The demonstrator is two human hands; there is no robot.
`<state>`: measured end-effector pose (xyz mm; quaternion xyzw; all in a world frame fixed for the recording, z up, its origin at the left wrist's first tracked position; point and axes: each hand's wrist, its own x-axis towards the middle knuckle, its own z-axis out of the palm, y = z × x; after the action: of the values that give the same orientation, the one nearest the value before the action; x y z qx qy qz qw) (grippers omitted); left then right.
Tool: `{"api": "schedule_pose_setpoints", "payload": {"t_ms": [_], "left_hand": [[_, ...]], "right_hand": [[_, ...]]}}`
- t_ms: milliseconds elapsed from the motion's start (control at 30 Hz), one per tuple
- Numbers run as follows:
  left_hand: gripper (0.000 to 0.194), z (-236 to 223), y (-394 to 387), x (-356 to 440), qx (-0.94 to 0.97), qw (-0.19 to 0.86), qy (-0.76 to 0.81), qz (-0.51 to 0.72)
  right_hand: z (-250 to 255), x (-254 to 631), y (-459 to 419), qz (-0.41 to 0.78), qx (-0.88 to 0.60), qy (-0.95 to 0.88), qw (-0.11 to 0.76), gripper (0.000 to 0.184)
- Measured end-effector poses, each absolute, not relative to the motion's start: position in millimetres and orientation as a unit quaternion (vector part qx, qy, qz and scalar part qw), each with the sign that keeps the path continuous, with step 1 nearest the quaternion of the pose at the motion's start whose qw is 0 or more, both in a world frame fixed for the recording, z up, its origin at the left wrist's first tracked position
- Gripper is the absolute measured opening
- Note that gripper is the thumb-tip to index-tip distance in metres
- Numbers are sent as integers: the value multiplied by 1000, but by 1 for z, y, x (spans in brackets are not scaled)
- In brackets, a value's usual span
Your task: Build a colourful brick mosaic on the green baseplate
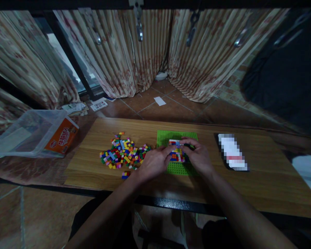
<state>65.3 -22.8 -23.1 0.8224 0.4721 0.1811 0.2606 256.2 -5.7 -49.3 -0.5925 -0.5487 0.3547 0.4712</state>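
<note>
A many-coloured toy brick build (176,157) stands on a green studded baseplate (181,169). My left hand (157,159) reaches over the build's left side, its fingers bent and pressed against the upper bricks. From the right, my right hand (199,156) closes on the same upper part, thumb and fingers near a bluish brick (178,143). The fingertips of both hands nearly meet there, and they hide part of the build. Left of the baseplate lies a pile of loose toy bricks (123,152), with a small cluster of bricks (125,175) nearer the front edge.
The wooden table (85,166) carries a dark-edged phone (232,152), its screen pixelated, to the right. At the far left sits a clear plastic bin (28,135) with an orange label. Papers lie on the tiled floor, and striped curtains (119,52) hang behind.
</note>
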Motion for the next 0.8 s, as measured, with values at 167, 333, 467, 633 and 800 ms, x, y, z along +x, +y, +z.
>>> {"api": "schedule_pose_setpoints", "payload": {"t_ms": [167,333,467,633,800], "left_hand": [[46,-22,-23,67,835,239,476,140],[46,-25,-23,67,835,237,473,152],[43,-28,-23,68,837,229,472,154],[43,-23,-24,66,843,212,473,142],[32,-7,-10,31,825,196,502,169]], "right_hand": [[-51,255,-6,353,-595,-544,475,11],[-50,254,-6,345,-595,-552,471,10],[-52,254,-5,334,-591,-559,476,10],[-58,257,-5,333,-576,-579,472,15],[-54,263,-6,329,-589,-574,464,21]]}}
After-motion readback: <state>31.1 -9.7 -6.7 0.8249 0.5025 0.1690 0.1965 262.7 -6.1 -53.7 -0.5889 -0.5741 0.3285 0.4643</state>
